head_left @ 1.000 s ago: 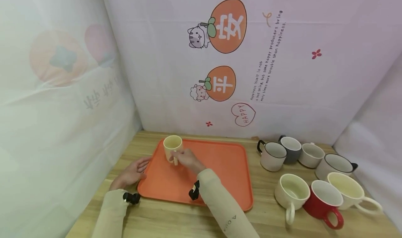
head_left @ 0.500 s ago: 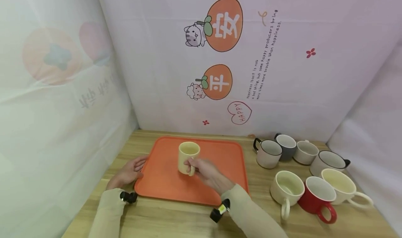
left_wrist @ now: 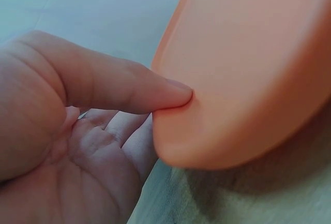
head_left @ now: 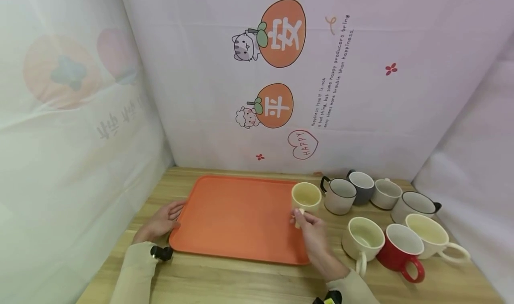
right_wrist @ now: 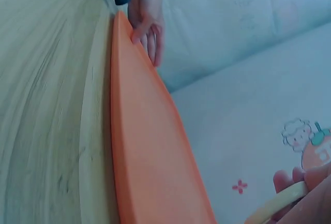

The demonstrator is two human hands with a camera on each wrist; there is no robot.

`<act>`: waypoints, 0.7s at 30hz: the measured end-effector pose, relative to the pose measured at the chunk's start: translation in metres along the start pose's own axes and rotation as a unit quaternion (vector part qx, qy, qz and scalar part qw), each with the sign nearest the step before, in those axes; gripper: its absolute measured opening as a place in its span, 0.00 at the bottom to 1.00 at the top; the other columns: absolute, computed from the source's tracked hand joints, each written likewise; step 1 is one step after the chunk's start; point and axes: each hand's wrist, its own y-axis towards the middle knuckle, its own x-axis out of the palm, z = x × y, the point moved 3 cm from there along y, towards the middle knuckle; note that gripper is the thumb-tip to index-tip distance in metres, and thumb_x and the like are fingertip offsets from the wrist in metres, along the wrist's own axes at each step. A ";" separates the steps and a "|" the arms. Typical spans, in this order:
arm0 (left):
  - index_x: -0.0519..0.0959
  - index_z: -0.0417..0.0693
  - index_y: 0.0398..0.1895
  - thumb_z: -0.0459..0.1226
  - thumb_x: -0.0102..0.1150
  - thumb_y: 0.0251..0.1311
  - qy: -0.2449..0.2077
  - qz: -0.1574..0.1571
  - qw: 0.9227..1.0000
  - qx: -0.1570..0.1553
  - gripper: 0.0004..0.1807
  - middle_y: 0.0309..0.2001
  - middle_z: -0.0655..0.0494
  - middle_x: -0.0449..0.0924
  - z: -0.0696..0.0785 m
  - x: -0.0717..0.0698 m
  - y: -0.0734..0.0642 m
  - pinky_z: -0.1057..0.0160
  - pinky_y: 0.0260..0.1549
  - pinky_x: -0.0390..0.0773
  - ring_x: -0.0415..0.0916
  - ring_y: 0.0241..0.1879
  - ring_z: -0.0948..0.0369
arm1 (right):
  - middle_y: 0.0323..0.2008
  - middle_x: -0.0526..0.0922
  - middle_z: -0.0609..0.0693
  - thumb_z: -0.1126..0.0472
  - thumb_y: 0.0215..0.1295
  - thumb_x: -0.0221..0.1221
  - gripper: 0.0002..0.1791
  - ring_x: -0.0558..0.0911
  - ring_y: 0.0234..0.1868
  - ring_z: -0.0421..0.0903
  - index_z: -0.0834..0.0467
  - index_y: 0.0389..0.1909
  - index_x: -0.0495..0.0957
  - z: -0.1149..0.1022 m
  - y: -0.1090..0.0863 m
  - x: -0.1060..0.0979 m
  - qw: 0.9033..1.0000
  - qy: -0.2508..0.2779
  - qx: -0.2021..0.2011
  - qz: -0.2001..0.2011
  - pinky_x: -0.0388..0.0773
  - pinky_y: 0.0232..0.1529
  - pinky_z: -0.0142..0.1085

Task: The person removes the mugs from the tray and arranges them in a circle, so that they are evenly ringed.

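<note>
My right hand [head_left: 316, 238] grips a pale yellow mug [head_left: 306, 202] by its handle, which points toward me. The mug is upright over the right edge of an orange tray [head_left: 237, 215]. In the right wrist view only a curved strip of its handle [right_wrist: 276, 203] shows between the fingers; the cup body is out of frame. At the tray's left edge, my left hand [head_left: 161, 222] holds the rim. In the left wrist view its thumb [left_wrist: 139, 87] presses over the rim near a rounded corner, while the other fingers pass behind the edge, partly hidden by the tray.
Right of the tray stand several mugs: a white black-rimmed mug [head_left: 340, 199], a grey mug [head_left: 361, 192], a cream mug [head_left: 359, 246] and a red mug [head_left: 395, 255] among them. White printed cloth [head_left: 225, 130] walls in the wooden table [head_left: 225, 281] behind and at both sides.
My right hand has carried the yellow mug rightward, from the tray's back-left corner across to its right edge. The left hand has stayed at the left rim.
</note>
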 end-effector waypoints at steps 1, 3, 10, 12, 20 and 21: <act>0.50 0.33 0.84 0.18 0.54 0.58 0.001 0.003 1.000 -0.002 0.48 0.83 0.29 0.47 0.000 0.000 0.000 0.76 0.56 0.78 0.44 0.83 0.33 | 0.35 0.90 0.41 0.57 0.78 0.60 0.18 0.83 0.43 0.32 0.69 0.42 0.88 0.002 0.001 -0.005 1.000 0.001 -0.001 0.014 0.75 0.49 0.23; 0.50 0.32 0.84 0.17 0.54 0.58 0.004 0.005 1.000 -0.002 0.48 0.83 0.28 0.48 0.001 0.000 -0.001 0.77 0.56 0.77 0.45 0.82 0.33 | 0.35 0.91 0.38 0.56 0.78 0.60 0.19 0.84 0.42 0.30 0.70 0.45 0.88 0.005 0.002 -0.014 0.999 -0.001 -0.007 0.042 0.75 0.48 0.21; 0.50 0.30 0.83 0.18 0.54 0.59 0.008 0.006 1.000 0.003 0.47 0.83 0.28 0.49 0.003 0.003 -0.003 0.73 0.60 0.77 0.46 0.82 0.33 | 0.33 0.90 0.32 0.54 0.77 0.61 0.17 0.83 0.43 0.27 0.65 0.43 0.90 0.015 0.004 -0.031 0.993 0.023 -0.028 0.116 0.76 0.46 0.19; 0.50 0.30 0.83 0.18 0.54 0.59 0.010 0.007 1.000 0.004 0.47 0.82 0.28 0.49 0.003 0.004 -0.003 0.71 0.61 0.78 0.46 0.82 0.33 | 0.32 0.89 0.31 0.56 0.76 0.62 0.16 0.82 0.43 0.27 0.62 0.34 0.91 0.019 0.005 -0.034 0.989 0.038 -0.041 0.139 0.77 0.44 0.19; 0.51 0.31 0.83 0.17 0.54 0.58 0.013 0.015 1.000 0.000 0.47 0.83 0.29 0.50 0.002 0.003 -0.001 0.51 0.74 0.73 0.48 0.82 0.33 | 0.29 0.89 0.29 0.58 0.75 0.64 0.14 0.80 0.44 0.24 0.53 0.29 0.92 0.033 0.015 -0.042 0.977 0.058 -0.057 0.197 0.74 0.45 0.19; 0.51 0.31 0.83 0.17 0.54 0.58 0.014 0.015 1.000 0.000 0.47 0.83 0.29 0.50 0.002 0.003 -0.001 0.51 0.74 0.73 0.48 0.82 0.33 | 0.29 0.89 0.29 0.58 0.75 0.64 0.15 0.80 0.44 0.24 0.53 0.28 0.92 0.035 0.015 -0.043 0.976 0.061 -0.057 0.202 0.73 0.45 0.19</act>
